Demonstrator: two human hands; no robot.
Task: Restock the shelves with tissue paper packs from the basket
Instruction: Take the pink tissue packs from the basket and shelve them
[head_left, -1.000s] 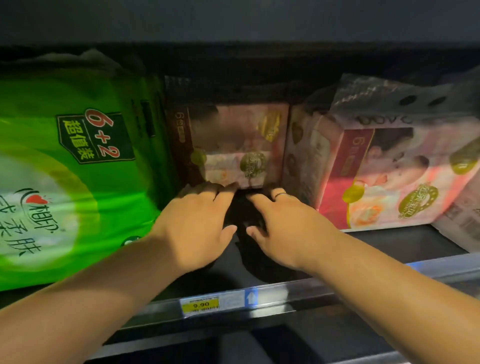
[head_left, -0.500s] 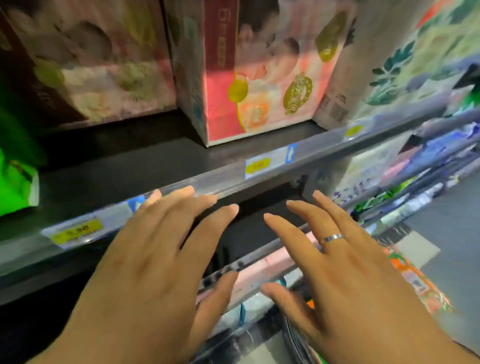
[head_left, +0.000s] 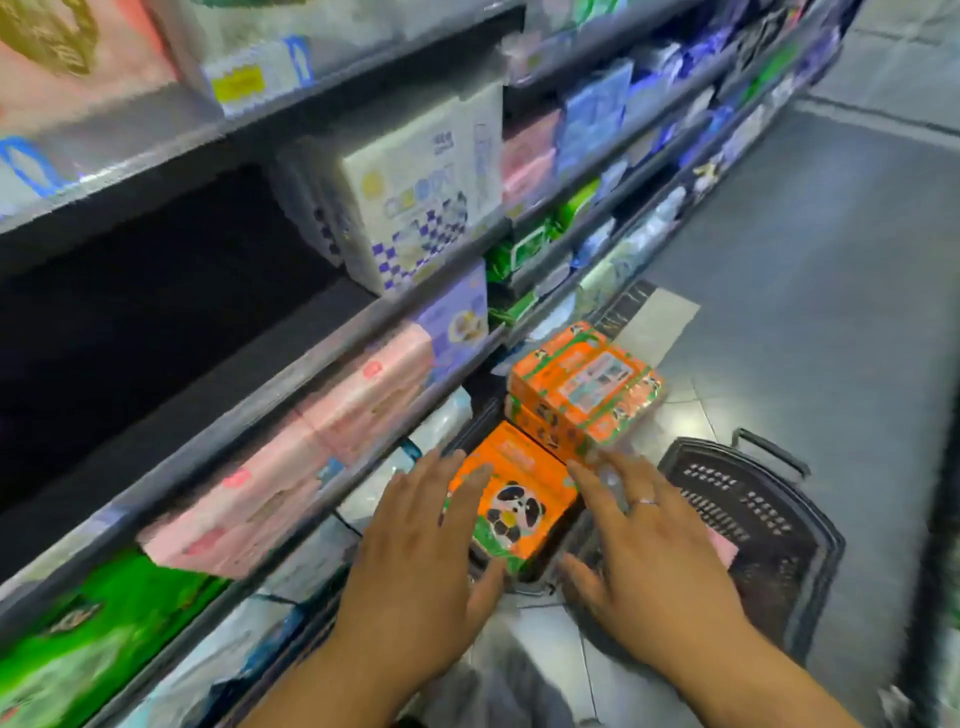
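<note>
A dark plastic basket (head_left: 753, 514) stands on the floor beside the shelving. In it an orange tissue pack with a panda (head_left: 511, 506) stands upright, and a second orange pack (head_left: 584, 397) lies just beyond it. My left hand (head_left: 415, 566) hovers with spread, straight fingers at the panda pack's left side. My right hand (head_left: 649, 551), with a ring, is spread at its right side, over the basket. Neither hand holds anything. The view is blurred by motion.
Shelves (head_left: 291, 364) run along the left, stocked with pink packs (head_left: 311, 457), green packs (head_left: 88, 644) and a white checkered box (head_left: 415, 192). A dark gap (head_left: 130, 322) lies on the middle shelf. Grey tiled floor (head_left: 810, 270) stretches to the right.
My view has dropped from the upper shelf to the basket on the floor. Both hands have come away from the shelf and moved down to the orange panda pack, still holding nothing.
</note>
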